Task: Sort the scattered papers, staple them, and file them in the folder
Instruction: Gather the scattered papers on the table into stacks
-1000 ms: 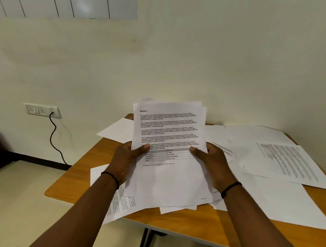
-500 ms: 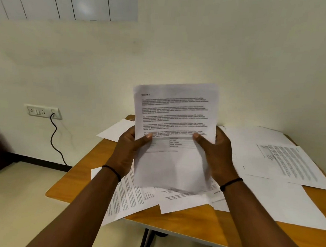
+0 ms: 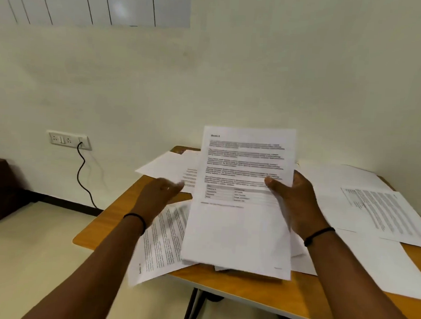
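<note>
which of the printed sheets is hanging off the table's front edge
The printed sheet just below the left hand: its lower corner juts past the table edge; the others lie fully on top or are held.

A wooden table [image 3: 265, 289] carries scattered printed papers [image 3: 383, 214] across its top.

Held sheets [image 3: 241, 210]: thin white paper, matt, smooth, w/ grey print; slightly see-through at the bottom. Loose pages [image 3: 383, 214] at 3 o'clock, same matt paper. Table [image 3: 258, 289]: orange-brown wood-look top, smooth, faint sheen; leg [image 3: 190, 308] at 6 o'clock black, looks like metal. Wristbands [image 3: 319, 236]: black, matt, material unclear. Wall [image 3: 234, 82]: cream paint, matt. Floor [image 3: 26, 259] at 8 o'clock: pale, smooth, semi-gloss. Socket plate [image 3: 67, 140]: white plastic, glossy; cord [image 3: 80, 171] black, rubbery.
</note>
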